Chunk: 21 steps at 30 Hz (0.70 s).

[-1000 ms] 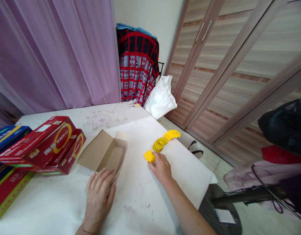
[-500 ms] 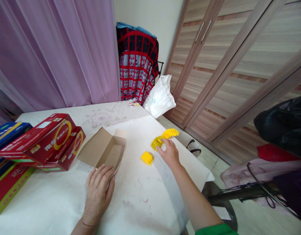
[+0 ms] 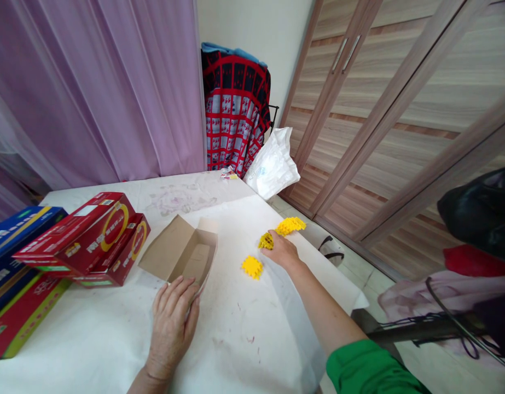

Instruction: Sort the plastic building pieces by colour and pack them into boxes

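Observation:
An open cardboard box (image 3: 195, 257) lies on the table with its lid flap folded out to the left. My left hand (image 3: 174, 314) is closed over its near edge, fingers on the rim and thumb at the right side. Farther right, my right hand (image 3: 283, 250) grips a bunch of yellow toothed plastic pieces (image 3: 266, 241), partly hidden by the fingers. Just beyond that hand lies a row of similar yellow pieces (image 3: 291, 225). A flat yellow piece (image 3: 252, 267) rests apart, between the box and my right hand.
Red boxes (image 3: 83, 235) and blue boxes (image 3: 20, 235) are stacked at the left of the white-covered table (image 3: 231, 334). A white plastic bag (image 3: 272, 164) sits by the far right corner. Wooden wardrobe doors (image 3: 383, 109) stand beyond the right edge.
My right hand's fingers have closed further around the yellow bunch, covering more of it. My left hand stays on the box. The whole view has shifted slightly.

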### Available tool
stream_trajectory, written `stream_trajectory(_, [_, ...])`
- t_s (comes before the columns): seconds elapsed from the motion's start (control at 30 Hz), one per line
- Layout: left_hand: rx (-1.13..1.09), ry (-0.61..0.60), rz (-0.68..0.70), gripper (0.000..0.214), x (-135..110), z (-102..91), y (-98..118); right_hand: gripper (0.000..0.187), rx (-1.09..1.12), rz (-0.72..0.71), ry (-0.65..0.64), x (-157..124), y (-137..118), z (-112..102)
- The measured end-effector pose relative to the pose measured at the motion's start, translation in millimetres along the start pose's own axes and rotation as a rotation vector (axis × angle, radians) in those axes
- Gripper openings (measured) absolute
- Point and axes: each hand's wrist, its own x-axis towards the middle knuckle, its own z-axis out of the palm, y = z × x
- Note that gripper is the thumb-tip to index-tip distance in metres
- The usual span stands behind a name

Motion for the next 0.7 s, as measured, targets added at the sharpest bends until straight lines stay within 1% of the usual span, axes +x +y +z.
stream_trajectory(0.1, [-0.006,-0.007,-0.01,0.021,-0.3,-0.2,0.1,0.066,-0.006,-0.001,0.0,0.3,-0.7,0.5])
stream_trajectory(0.3, [-0.013,-0.006,-0.011,0.021,0.4,-1.1,0.9,0.056,-0.007,-0.022,-0.005,0.2,-3.1,3.8])
stream_trajectory(0.53, [-0.021,-0.016,-0.056,0.023,-2.3,-1.2,2.5,0.064,0.127,-0.031,0.051,2.1,-0.5,6.4])
stream_trajectory(0.7, [-0.016,-0.039,-0.089,0.023,-2.8,-3.0,4.8,0.063,0.13,-0.062,0.068,0.9,-6.3,4.7])
